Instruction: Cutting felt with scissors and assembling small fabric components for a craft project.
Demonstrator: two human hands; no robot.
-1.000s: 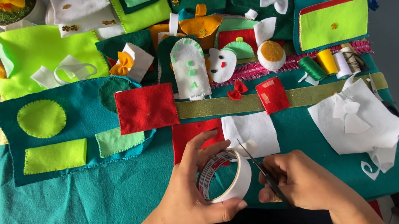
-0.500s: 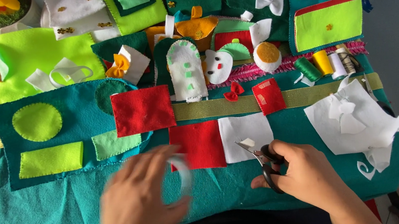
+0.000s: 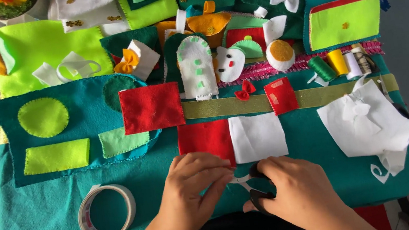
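Tape roll (image 3: 107, 212): whitish ring, flat on teal felt (image 3: 47, 220) covering the worktop, lower left, apart from both hands. Left hand (image 3: 192, 191): fingers pinched narrow on a small white strip (image 3: 239, 179) (shape hard to make out). Right hand (image 3: 295, 192): closed around black scissors (image 3: 261, 196), handles mostly hidden by fingers, blades at the strip. Red square (image 3: 206, 138) and white square (image 3: 258, 137) sit just above the hands.
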